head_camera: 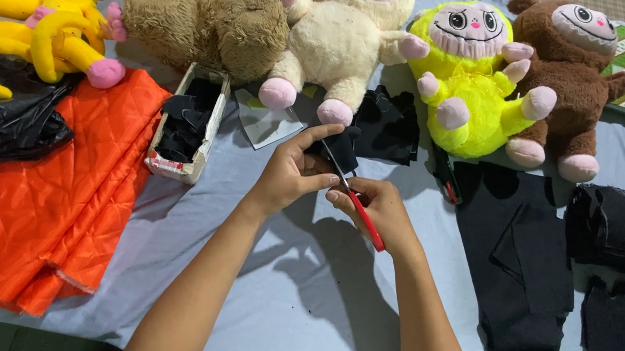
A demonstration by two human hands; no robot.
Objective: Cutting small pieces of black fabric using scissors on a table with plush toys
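— What do you have in your hands?

— My left hand (292, 170) pinches a small piece of black cloth (340, 151), near the middle of the frame, a little above. My right hand (378, 210) is closed around the red handles of the scissors (355, 200); the blades touch the cloth, though I cannot see well if they are open.

— And around you?

— A grey sheet (307, 310) covers the table. Along the top sit plush toys: a yellow long-armed one (44, 12) at upper left, then brown (210, 6), cream (345, 29), bright yellow (472, 84) and dark brown (577, 84). Orange quilted fabric (46, 199) lies at left, a small box of black scraps (187, 125) beside it, more black cloth (525, 270) at right.
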